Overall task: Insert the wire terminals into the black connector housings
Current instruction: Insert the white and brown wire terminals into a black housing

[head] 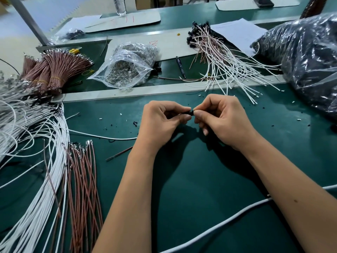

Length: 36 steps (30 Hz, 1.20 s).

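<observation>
Both hands' fingertips hide most of the black connector housing (189, 113) — terminals unseen.

mat (200, 179): matt green | bags (127, 68): glossy clear plastic | white wires (36, 179): smooth insulation | connector housing (189, 113): black plastic

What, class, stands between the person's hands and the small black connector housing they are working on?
Nothing visible does. The left hand and the right hand already pinch the small black plastic connector housing between their fingertips, above the green table mat. Whether a wire terminal is entering it cannot be seen.
</observation>
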Tool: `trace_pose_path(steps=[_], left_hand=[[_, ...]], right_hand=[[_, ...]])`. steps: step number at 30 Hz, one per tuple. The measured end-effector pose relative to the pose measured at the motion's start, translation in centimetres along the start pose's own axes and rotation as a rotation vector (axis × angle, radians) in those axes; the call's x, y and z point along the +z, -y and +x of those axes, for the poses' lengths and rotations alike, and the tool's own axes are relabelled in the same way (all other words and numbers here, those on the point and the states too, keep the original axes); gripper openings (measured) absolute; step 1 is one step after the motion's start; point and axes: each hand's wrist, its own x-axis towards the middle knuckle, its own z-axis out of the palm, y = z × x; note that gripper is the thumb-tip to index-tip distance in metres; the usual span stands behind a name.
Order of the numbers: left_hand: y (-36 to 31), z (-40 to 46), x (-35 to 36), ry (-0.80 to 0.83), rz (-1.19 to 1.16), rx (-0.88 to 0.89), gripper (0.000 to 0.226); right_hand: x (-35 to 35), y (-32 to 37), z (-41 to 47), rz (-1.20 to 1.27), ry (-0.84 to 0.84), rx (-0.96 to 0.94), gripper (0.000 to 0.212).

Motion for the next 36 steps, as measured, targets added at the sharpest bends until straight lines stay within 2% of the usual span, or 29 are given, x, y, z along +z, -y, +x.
trace_pose_path(steps=[3,6,9,12,19,24,27,32,36], left_hand=[[-0.1,-0.1,-0.1,0.035,0.019,-0.019,0.017],[-0.3,-0.1,0.0,0.048,0.061,-0.014,0.015],[-0.6,0.0,0.5,0.014,0.158,0.056,0.013],[-0.8,0.0,0.8,-0.011,0.225,0.103,0.012],[-0.5,0.0,0.2,0.034,0.028,0.029,0.015],[-0.2,0.0,0.3,0.064,0.026,0.015,0.017],[-0.1,0.0,0.4,0.031,-0.030,0.013,0.019],[-0.2,0.0,0.1,-0.068,-0.214,0.037,0.020],[-0.8,0.1,0.1,-0.097,-0.409,0.072,0.026]], right_hand=[[-0.4,0.0,0.1,-0.033,0.053,0.028,0.013],[-0.2,-0.1,0.2,-0.055,0.029,0.036,0.015],[0.0,-0.4,0.2,0.008,-0.028,0.085,0.015],[-0.3,-0.3,0.2,0.026,0.000,0.080,0.015],[-0.4,-0.3,0.2,0.051,0.049,0.021,0.017],[-0.2,-0.3,0.1,0.007,0.038,0.005,0.015],[0.1,-0.2,-0.3,-0.084,-0.065,-0.098,0.014],[1.0,0.6,-0.9,-0.303,-0.309,-0.396,0.010],[1.7,1.2,-1.3,-0.329,-0.374,-0.532,0.005]])
